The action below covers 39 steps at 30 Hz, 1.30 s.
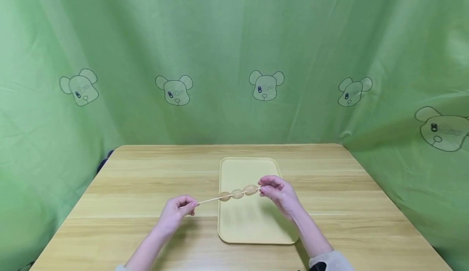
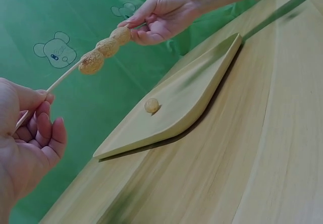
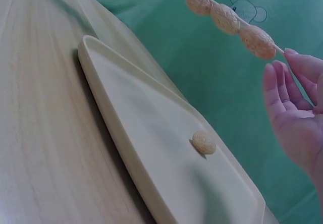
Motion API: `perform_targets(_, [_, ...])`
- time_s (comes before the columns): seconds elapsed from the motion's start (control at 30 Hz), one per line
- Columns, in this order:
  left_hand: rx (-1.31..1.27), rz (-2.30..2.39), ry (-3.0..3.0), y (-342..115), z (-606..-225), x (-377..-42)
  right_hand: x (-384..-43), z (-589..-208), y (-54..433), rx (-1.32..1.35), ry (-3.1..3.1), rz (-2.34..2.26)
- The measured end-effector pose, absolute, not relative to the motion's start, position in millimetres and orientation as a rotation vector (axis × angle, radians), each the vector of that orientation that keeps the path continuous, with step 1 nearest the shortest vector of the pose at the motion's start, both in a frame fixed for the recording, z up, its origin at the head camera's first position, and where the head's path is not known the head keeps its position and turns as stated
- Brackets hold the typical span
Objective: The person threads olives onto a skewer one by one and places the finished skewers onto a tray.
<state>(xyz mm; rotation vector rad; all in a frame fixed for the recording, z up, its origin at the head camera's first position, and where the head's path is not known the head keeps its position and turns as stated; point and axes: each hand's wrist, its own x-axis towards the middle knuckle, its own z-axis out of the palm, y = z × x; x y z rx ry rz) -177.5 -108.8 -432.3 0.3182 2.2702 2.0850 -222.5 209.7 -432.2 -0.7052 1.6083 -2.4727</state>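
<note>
Above the tray, a thin wooden skewer is held up with three light brown, rough-skinned balls threaded on it. My left hand pinches the bare stick toward its left end between thumb and fingers. At the other end, my right hand pinches the short piece of stick just past the last ball. The right wrist view shows its thumb on the stick. A loose ball of the same kind lies on the tray in both wrist views; I cannot pick it out in the head view.
The pale yellow tray with a low raised rim lies on a wood-grain table. Green curtains printed with bear heads stand behind the table and along both sides.
</note>
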Motion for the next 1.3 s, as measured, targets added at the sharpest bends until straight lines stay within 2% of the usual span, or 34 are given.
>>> perform_targets(0.23, [0.243,2.096,2.286,-116.3,-436.0,-177.9,-229.0,-438.6,210.6,-0.612,1.768,-2.379])
perform_targets(0.53, [0.193,2.089,2.31,-126.9,-434.0,-176.1,-246.3,-444.2,203.1,-0.275,2.246,-2.144])
perform_targets(1.07, [0.217,2.103,2.311,-133.7,-437.7,-175.9,-272.7,-471.1,193.5,-0.204,2.463,-1.792])
perform_targets(1.3, [0.223,2.091,2.323,-135.3,-438.2,-175.5,-275.2,-478.2,190.7,-0.309,2.645,-1.609])
